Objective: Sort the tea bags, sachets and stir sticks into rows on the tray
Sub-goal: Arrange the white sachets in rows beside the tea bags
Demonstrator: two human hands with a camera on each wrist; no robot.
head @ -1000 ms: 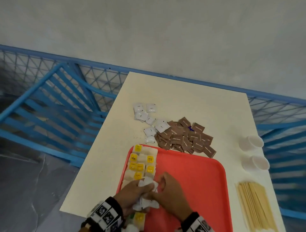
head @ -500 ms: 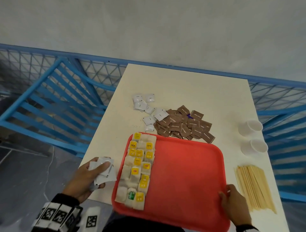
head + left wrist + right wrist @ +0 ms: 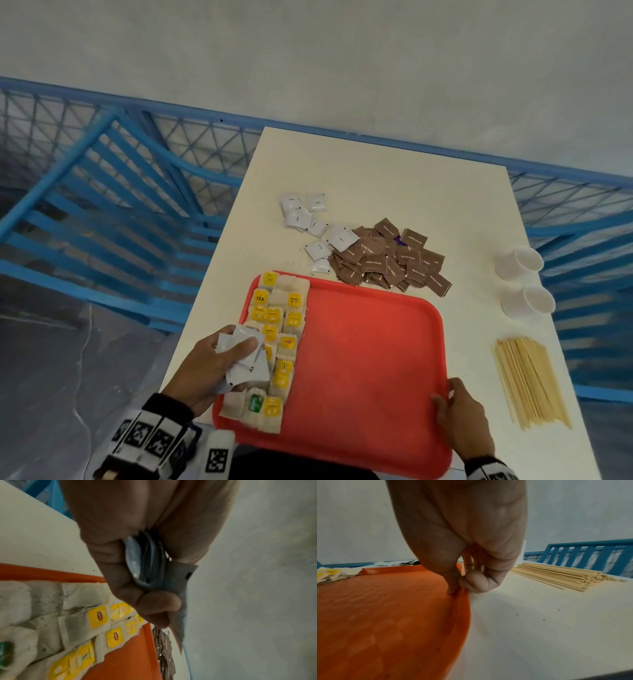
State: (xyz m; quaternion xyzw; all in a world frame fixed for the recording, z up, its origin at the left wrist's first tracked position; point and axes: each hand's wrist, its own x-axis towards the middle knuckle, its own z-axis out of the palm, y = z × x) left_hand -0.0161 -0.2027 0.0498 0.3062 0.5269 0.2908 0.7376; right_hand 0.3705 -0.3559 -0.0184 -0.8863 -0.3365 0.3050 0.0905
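The table [image 3: 376,178] bears a red tray [image 3: 370,359], its near edge cut off. The right hand [image 3: 460,416] pinches its right rim. Tea bags [image 3: 277,342] line its left side, partly hidden by the left hand [image 3: 209,368] clutching white sachets [image 3: 248,368]; their print is unreadable. Brown sachets [image 3: 387,258] and stir sticks [image 3: 529,380] lie on the table.

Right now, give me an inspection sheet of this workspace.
Surface: cream table, dark specks by the sachets.
Job's things: red tray holds tea bags in rows along its left side; white sachets, brown sachets and stir sticks lie on the table.
Clutter: two white cups on their sides.
Grippers: left hand grips a bunch of white sachets; right hand pinches the tray's right rim.
Cables: nothing seen.
Surroundings: blue railing, grey wall.
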